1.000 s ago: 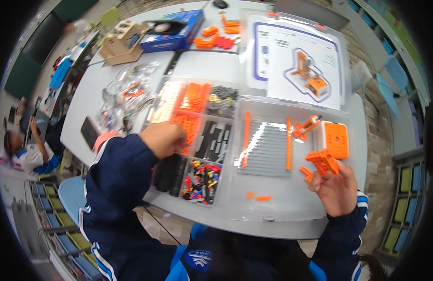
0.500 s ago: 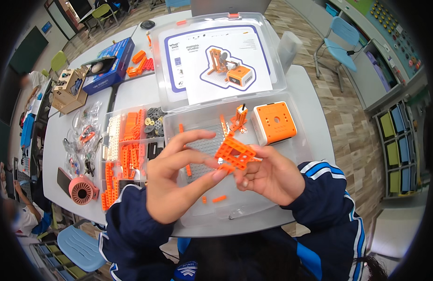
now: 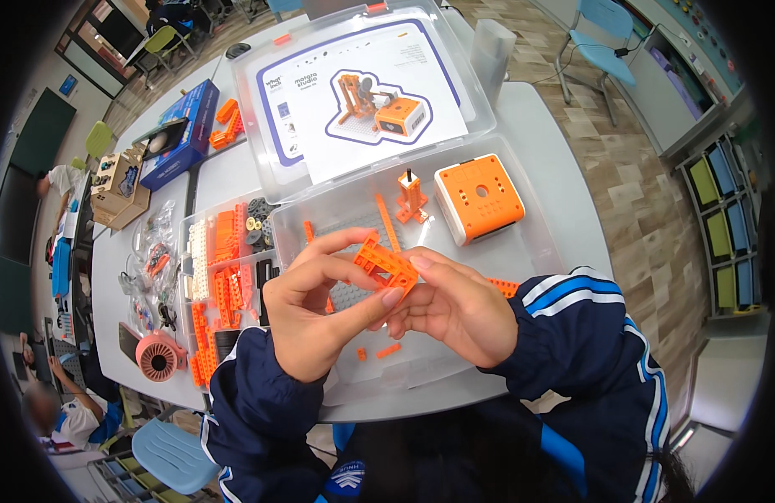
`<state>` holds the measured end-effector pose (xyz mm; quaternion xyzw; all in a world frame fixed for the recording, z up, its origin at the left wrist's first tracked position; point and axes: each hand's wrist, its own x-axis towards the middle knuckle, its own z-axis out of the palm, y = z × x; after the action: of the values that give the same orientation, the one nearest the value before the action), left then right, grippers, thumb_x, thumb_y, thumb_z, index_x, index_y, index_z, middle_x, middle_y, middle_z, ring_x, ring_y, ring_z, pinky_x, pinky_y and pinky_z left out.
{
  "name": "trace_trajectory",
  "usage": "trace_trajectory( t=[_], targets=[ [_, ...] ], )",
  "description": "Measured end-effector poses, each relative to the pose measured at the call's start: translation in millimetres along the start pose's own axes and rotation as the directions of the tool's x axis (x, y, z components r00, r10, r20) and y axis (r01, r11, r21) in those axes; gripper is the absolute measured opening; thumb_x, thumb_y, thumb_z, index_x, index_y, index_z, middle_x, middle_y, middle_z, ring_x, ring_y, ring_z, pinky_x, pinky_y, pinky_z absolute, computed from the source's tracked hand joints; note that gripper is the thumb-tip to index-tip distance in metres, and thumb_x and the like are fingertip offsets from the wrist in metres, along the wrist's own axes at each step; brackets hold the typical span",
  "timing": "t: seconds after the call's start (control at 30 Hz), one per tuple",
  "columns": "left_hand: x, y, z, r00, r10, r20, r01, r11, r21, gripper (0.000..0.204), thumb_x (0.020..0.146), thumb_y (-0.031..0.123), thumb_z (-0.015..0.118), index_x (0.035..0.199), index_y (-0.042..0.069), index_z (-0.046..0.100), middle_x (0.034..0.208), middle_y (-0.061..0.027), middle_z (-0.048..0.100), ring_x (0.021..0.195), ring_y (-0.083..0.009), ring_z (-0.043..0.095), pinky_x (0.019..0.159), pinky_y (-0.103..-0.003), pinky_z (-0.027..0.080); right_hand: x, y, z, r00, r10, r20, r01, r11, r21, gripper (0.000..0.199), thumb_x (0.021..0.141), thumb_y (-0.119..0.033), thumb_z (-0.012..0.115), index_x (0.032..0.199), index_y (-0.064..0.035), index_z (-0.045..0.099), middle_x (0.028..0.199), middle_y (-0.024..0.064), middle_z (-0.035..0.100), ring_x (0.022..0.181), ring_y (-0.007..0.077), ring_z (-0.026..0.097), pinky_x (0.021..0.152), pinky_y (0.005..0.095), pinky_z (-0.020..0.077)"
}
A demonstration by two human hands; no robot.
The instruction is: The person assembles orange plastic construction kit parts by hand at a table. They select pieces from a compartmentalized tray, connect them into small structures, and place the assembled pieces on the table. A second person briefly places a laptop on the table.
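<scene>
Both hands meet over the clear bin and hold a small open frame of orange building bricks. My left hand pinches its left and lower side with thumb and fingers. From the right, my right hand grips it, the thumb on its upper corner. The fingers partly hide the frame's underside. Beyond them, an upright orange brick assembly with a black peg stands in the bin. A grey studded baseplate lies beneath the hands, partly covered. Small loose orange bricks rest on the bin floor nearer to me.
An orange and white box-shaped module sits at the bin's right. The open lid carries a printed sheet. Left stand a parts tray, a pink fan and a blue box. An orange beam lies by my right sleeve.
My left fingers, earlier pinching a small orange piece by the frame's lower edge, now close on the frame itself. The frame has turned in my hands. The head view has shifted.
</scene>
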<state>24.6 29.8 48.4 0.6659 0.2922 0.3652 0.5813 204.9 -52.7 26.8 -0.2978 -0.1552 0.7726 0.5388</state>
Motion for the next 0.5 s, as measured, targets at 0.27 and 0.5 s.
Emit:
trace_trajectory(
  t=[0.27,0.5],
  targets=[
    [0,5,-3,0.957,-0.286,0.043,0.286,0.918,-0.273,0.054,0.081,-0.005,0.083,0.115,0.007,0.043,0.123,-0.0199,0.067,0.110,-0.0204,0.069,0.100,-0.035,0.053,-2,-1,5,0.998,-0.025,0.050,0.030,0.994,-0.102,0.045,0.108,-0.035,0.053,0.135,0.0003,0.050,0.114,0.0168,0.068,0.102,0.0220,0.068,0.094,0.0356,0.0542],
    [-10,-3,3,0.992,-0.128,0.019,0.129,0.964,-0.232,0.058,0.083,-0.003,0.082,0.127,0.005,0.045,0.112,-0.0138,0.067,0.107,-0.0175,0.066,0.091,-0.031,0.054,-8,2,9,0.983,-0.166,0.072,0.180,0.935,-0.306,0.051,0.106,-0.026,0.060,0.147,0.0009,0.047,0.128,0.0097,0.062,0.115,0.0161,0.062,0.099,0.0302,0.0507]
  ],
)
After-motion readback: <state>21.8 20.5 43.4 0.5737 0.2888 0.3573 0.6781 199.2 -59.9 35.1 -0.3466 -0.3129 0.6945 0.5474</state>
